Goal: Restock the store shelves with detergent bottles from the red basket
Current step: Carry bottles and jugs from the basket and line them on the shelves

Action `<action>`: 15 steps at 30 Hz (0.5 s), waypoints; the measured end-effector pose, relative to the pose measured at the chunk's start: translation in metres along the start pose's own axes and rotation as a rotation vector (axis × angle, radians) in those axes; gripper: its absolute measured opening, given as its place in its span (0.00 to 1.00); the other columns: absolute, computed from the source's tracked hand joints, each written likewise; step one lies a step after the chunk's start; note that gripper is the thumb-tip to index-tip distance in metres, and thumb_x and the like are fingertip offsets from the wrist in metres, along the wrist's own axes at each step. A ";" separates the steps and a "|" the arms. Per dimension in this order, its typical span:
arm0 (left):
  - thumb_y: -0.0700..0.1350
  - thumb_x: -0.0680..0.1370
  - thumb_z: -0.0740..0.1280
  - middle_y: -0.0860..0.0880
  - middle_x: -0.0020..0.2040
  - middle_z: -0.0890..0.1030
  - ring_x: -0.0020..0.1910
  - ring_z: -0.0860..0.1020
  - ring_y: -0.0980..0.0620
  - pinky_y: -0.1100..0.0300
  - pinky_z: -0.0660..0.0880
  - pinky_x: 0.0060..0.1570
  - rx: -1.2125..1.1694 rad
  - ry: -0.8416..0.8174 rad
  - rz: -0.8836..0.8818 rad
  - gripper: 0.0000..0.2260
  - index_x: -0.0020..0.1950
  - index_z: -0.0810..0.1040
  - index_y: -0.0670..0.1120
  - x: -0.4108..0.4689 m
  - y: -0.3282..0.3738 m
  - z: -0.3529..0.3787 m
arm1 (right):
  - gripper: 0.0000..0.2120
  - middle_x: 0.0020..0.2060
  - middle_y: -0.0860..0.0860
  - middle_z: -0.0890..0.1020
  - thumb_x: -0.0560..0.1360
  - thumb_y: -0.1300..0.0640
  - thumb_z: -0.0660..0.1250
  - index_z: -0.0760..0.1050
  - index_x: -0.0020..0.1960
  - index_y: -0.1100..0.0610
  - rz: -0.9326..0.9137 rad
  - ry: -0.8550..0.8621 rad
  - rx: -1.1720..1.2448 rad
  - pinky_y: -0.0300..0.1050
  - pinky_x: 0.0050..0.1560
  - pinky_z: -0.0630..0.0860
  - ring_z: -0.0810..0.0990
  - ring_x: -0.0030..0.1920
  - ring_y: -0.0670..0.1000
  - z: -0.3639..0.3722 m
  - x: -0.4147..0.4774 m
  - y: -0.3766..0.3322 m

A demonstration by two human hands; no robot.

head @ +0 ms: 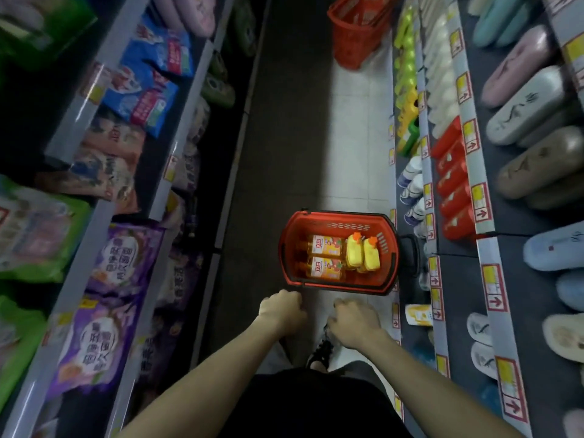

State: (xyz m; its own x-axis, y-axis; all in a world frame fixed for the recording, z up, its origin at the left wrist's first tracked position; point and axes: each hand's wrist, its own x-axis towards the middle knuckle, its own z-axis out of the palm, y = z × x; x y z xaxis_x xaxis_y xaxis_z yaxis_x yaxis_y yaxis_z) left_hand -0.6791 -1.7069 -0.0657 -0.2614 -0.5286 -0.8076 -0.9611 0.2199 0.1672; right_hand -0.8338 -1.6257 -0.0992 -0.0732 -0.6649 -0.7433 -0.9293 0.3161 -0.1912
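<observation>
— Where have the detergent bottles got to?

— All in the red basket, on the floor of the aisle, just below the middle of the frame and close against the foot of the right-hand shelves. Two clear bottles with orange labels lie flat, side by side, in its left half. Two yellow bottles with orange caps are packed together to the right of them, touching each other.

— And the person's hands?

— Both hang just short of the basket's near rim, low in the frame. The left hand has its grip clenched into a fist, with nothing in it that I can see; its knuckles are near the rim, though I cannot tell whether they touch. The right hand has a released grip, fingers loosely bent downward, holding nothing.

— Anything else about?

— A second red basket stands further up the aisle, at the top of the frame. The right shelves carry slippers on the outer tiers, red bottles and white bottles further in, green-yellow ones nearest the floor. Along the left edge are purple bags and, above them, blue bags. A dark shoe shows between the forearms.
</observation>
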 end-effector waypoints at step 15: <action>0.51 0.82 0.64 0.48 0.55 0.83 0.55 0.82 0.43 0.46 0.78 0.62 0.216 -0.130 0.185 0.11 0.60 0.80 0.50 0.199 0.026 -0.115 | 0.24 0.70 0.57 0.77 0.83 0.48 0.59 0.69 0.75 0.58 0.218 0.026 0.050 0.53 0.67 0.71 0.74 0.71 0.60 -0.066 0.147 0.030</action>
State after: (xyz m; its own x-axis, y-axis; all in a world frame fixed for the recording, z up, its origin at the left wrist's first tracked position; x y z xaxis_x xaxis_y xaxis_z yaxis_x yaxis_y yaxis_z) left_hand -0.7664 -1.9002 -0.1568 -0.4029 -0.3569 -0.8428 -0.8535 0.4789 0.2053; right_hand -0.8965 -1.7585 -0.1718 -0.2805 -0.5937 -0.7542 -0.8713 0.4872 -0.0594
